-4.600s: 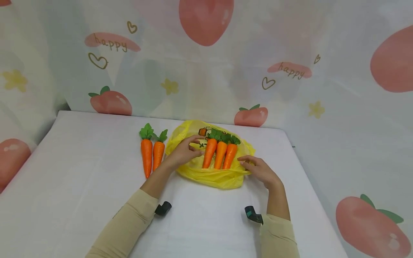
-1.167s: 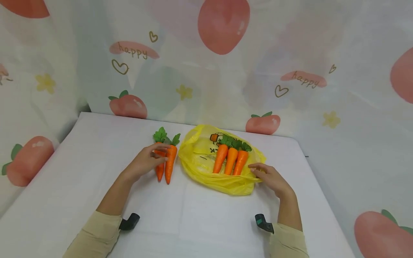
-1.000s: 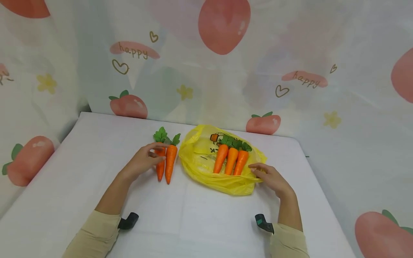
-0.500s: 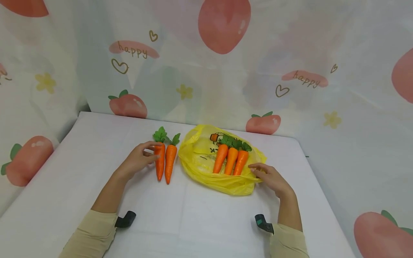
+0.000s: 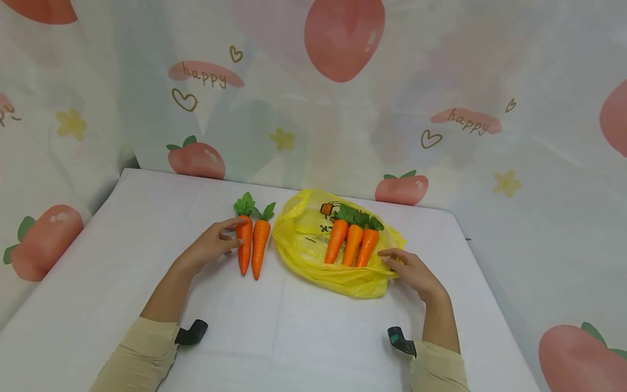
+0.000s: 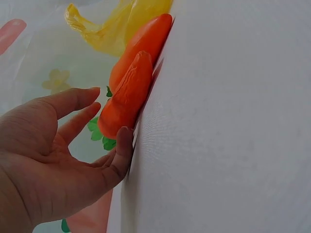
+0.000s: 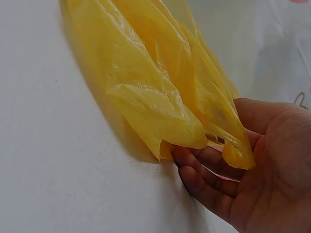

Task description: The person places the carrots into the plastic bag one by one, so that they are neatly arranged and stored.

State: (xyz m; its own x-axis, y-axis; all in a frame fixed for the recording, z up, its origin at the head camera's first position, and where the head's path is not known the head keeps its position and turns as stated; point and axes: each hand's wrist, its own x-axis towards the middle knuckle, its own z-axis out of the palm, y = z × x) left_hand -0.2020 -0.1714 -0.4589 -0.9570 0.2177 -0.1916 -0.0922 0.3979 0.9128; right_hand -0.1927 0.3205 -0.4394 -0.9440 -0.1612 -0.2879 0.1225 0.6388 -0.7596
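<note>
Two orange carrots with green leaves lie side by side on the table left of the bag: the left carrot [image 5: 244,247] and the right carrot [image 5: 260,247]. My left hand [image 5: 213,242] is beside the left carrot, fingers parted around its upper part without closing on it. In the left wrist view, a fingertip [image 6: 125,138] is at the near carrot's thick end [image 6: 114,119]. The yellow plastic bag [image 5: 323,277] lies spread with its mouth open, three carrots [image 5: 351,245] inside. My right hand [image 5: 409,268] holds the bag's right edge between thumb and fingers, seen closely in the right wrist view.
A white cloth covers the table [image 5: 294,337]. Behind it hangs a patterned backdrop [image 5: 294,109] with peaches and lettering, which also runs along both sides. Black wrist-worn devices [image 5: 192,333] stick out at both sleeves.
My left hand has left the bag for the loose carrots, then drawn back leftward from the right carrot to the left one. My right hand stays at the bag's edge. The head view has shifted.
</note>
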